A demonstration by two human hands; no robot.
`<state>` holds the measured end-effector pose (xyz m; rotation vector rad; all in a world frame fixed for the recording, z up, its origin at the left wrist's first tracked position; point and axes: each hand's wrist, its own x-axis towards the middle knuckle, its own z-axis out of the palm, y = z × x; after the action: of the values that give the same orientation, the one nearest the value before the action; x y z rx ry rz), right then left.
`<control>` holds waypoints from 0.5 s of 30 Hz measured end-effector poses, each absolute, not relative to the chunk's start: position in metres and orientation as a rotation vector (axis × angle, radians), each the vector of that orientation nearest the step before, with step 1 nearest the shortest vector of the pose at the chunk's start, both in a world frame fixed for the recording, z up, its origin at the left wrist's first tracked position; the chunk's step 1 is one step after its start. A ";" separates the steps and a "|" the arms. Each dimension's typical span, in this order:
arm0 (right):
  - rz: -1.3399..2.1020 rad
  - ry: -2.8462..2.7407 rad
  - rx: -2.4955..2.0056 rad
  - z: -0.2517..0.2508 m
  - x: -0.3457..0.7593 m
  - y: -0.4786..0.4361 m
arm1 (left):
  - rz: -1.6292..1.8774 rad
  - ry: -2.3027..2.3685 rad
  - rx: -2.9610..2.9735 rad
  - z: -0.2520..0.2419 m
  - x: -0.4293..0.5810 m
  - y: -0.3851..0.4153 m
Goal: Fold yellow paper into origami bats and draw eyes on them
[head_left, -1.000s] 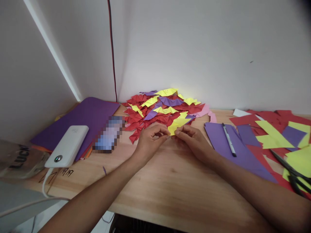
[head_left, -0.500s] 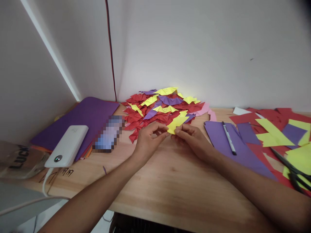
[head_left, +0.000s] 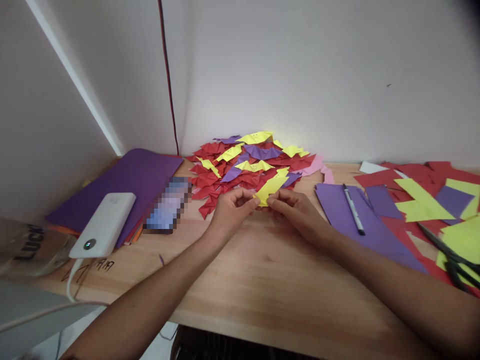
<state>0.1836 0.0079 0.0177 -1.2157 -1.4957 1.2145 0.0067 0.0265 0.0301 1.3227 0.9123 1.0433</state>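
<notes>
Both hands meet at the middle of a wooden table (head_left: 262, 285). My left hand (head_left: 229, 212) and my right hand (head_left: 296, 212) pinch the near edge of a folded yellow paper piece (head_left: 270, 188) between fingertips, a little above the table. Just behind it lies a heap of folded red, yellow and purple paper shapes (head_left: 247, 165) against the white wall.
A white power bank (head_left: 105, 225) with a cable and a blurred phone (head_left: 168, 206) lie left, on purple sheets (head_left: 127, 180). Right: a purple sheet (head_left: 360, 225) with a pen (head_left: 353, 216), red, yellow and purple offcuts (head_left: 423, 200), black scissors (head_left: 450, 255). A clear jar (head_left: 22, 247) sits far left.
The yellow piece has narrowed and tilted between the fingertips as the hands work it. The view has shifted slightly; the rest of the table stays the same.
</notes>
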 end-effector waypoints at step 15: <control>1.170 -1.590 -1.272 0.023 0.181 0.006 | 1.088 0.989 1.422 0.026 0.008 0.027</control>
<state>0.1809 0.0061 0.0234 -1.2722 -1.5897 1.1698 0.0076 0.0270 0.0257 1.4222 0.9893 1.0882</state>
